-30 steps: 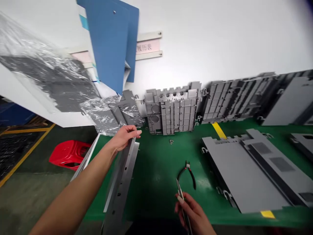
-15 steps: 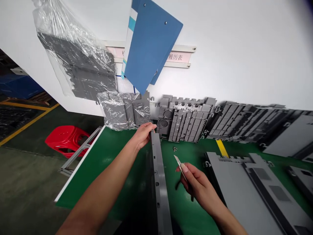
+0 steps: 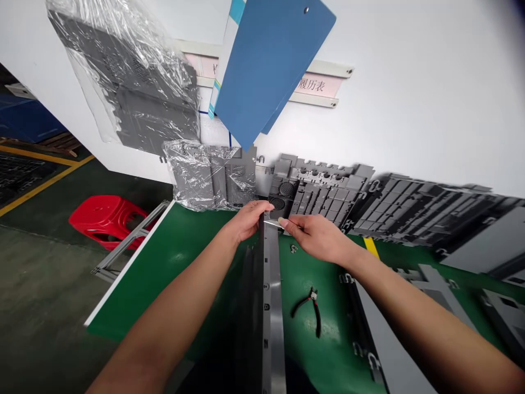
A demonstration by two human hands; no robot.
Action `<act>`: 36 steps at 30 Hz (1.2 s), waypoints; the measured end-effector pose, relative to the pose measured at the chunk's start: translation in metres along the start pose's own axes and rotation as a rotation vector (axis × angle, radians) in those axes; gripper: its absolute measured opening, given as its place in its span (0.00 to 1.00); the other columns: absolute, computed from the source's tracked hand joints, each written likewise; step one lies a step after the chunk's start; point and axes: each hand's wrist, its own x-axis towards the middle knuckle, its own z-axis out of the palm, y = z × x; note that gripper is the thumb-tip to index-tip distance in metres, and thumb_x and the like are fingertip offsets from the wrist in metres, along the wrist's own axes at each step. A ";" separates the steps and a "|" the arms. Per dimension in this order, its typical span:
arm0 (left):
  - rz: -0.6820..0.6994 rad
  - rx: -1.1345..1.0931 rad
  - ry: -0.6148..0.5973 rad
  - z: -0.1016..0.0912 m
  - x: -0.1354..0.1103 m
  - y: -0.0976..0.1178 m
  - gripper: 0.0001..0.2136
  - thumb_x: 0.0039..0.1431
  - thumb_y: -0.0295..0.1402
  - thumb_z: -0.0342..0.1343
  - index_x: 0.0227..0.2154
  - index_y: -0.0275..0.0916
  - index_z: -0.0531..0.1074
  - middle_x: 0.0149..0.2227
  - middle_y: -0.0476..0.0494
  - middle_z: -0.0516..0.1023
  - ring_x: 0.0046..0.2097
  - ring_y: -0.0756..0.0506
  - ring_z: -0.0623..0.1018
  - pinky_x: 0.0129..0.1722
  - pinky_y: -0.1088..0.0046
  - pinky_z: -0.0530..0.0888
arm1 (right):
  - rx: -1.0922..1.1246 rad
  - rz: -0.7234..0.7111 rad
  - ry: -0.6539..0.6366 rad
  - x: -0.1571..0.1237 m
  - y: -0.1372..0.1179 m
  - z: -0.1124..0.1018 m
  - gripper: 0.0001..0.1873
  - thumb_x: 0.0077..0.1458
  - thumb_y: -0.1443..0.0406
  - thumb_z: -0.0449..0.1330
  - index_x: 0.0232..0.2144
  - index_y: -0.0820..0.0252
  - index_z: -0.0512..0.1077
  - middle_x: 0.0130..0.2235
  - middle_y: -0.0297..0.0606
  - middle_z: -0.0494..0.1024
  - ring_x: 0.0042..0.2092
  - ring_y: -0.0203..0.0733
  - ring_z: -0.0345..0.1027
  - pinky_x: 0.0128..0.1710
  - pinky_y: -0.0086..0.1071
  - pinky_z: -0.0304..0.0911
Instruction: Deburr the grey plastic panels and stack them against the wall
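My left hand [image 3: 248, 220] grips the far end of a long grey panel [image 3: 270, 295], which stands edge-on with small holes along its edge. My right hand [image 3: 315, 236] pinches a narrow metal blade [image 3: 273, 223], and its tip lies against the panel's far end, right beside my left hand. Most of the blade is hidden by my fingers. Black-handled side-cutting pliers [image 3: 307, 309] lie on the green work mat [image 3: 311, 350] to the right of the panel, with neither hand touching them.
Grey moulded plastic panels [image 3: 315, 197] stand along the back of the bench, and another lies at right. Plastic-wrapped grey panels [image 3: 143, 93] and a blue folder [image 3: 266, 65] hang on the white wall. A red stool [image 3: 106, 221] stands on the floor at left, beyond the bench edge.
My right hand has moved up from near the pliers to the panel's far end, bringing the blade against it. My left hand stays on the panel. The view has turned slightly.
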 end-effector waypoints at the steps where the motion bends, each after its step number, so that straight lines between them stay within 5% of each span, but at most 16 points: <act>1: 0.001 -0.001 0.003 -0.002 0.000 0.002 0.13 0.50 0.35 0.64 0.20 0.39 0.65 0.22 0.54 0.64 0.24 0.54 0.64 0.24 0.75 0.64 | -0.040 -0.003 -0.003 0.005 -0.002 0.001 0.28 0.72 0.45 0.42 0.28 0.54 0.65 0.25 0.30 0.69 0.27 0.38 0.60 0.29 0.32 0.48; 9: -0.014 0.009 -0.039 -0.004 -0.007 0.008 0.13 0.51 0.34 0.64 0.20 0.39 0.64 0.22 0.55 0.62 0.24 0.54 0.63 0.23 0.76 0.63 | -0.361 -0.038 -0.024 0.013 -0.012 -0.005 0.32 0.72 0.45 0.37 0.37 0.51 0.75 0.30 0.37 0.79 0.33 0.47 0.73 0.30 0.34 0.47; 36: -0.040 0.045 -0.060 -0.006 -0.008 0.004 0.13 0.54 0.34 0.62 0.21 0.39 0.65 0.23 0.53 0.63 0.25 0.53 0.65 0.26 0.75 0.68 | -0.619 -0.058 -0.012 0.001 -0.019 0.001 0.34 0.72 0.47 0.34 0.39 0.54 0.75 0.26 0.43 0.78 0.30 0.51 0.76 0.29 0.36 0.49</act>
